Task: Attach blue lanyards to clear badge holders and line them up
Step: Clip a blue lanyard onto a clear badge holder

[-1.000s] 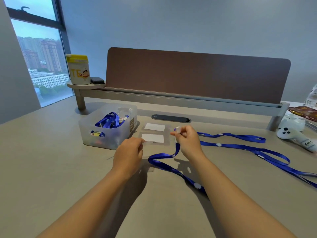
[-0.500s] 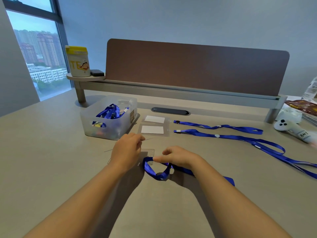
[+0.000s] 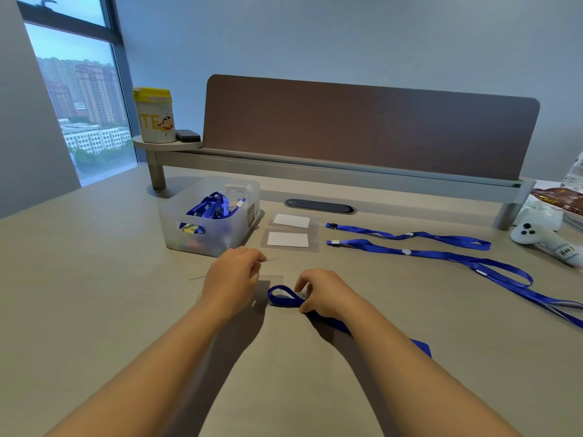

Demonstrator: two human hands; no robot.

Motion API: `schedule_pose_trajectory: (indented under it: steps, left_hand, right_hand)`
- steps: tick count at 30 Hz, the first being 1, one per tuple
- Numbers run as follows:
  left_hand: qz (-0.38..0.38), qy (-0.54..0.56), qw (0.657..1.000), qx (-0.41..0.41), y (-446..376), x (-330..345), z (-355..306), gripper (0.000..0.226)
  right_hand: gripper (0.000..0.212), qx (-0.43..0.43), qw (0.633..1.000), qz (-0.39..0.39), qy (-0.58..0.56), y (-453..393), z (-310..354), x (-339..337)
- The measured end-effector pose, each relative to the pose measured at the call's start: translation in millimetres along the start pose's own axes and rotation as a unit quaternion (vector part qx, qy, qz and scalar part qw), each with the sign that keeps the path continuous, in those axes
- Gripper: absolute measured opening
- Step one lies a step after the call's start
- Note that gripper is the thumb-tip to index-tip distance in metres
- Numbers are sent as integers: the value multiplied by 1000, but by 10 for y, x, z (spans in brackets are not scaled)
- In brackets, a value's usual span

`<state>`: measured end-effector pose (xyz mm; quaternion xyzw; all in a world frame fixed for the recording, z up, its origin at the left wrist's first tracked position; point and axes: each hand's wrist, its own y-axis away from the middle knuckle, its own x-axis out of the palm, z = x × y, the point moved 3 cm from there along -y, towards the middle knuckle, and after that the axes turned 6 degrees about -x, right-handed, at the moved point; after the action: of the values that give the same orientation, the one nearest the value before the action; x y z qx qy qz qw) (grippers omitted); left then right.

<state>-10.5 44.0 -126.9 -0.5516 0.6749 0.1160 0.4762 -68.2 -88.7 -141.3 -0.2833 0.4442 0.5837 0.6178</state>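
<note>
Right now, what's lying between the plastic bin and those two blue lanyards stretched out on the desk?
Head view: two clear badge holders with white cards, side by side between the bin and the lanyards.

Left hand curled, fingertips pinched, right hand palm down, fingers bent

Office: desk divider, high-rise window

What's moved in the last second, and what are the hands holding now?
The right hand came back from beside the second badge holder toward the person, now pinching a loop of the third lanyard low over the table. The left hand stayed put, its grip on a clear holder. The two laid-out lanyards and the bin are unchanged.
</note>
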Motion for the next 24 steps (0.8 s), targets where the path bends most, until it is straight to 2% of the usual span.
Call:
schedule_pose_trajectory:
  steps: [3,6,11,18,24]
  left_hand:
    - [-10,3,1000,1,-5,-30,66,24]
    - [-28,10,1000,-1,-13,-103,115,25]
    - [-67,32,997,0,-119,-329,157,24]
    - [-142,43,989,9,-493,-832,262,22]
    - [-213,83,973,-28,-868,-1173,556,20]
  right_hand:
    - [40,-4,999,-30,-23,-42,17,1]
    - [35,-11,991,-76,-113,-82,59,-27]
    - [36,-55,953,-141,-263,-211,292,-232]
    - [31,-106,901,-245,-340,-564,795,-694]
    - [28,-151,848,-315,-398,-1076,1313,-1093]
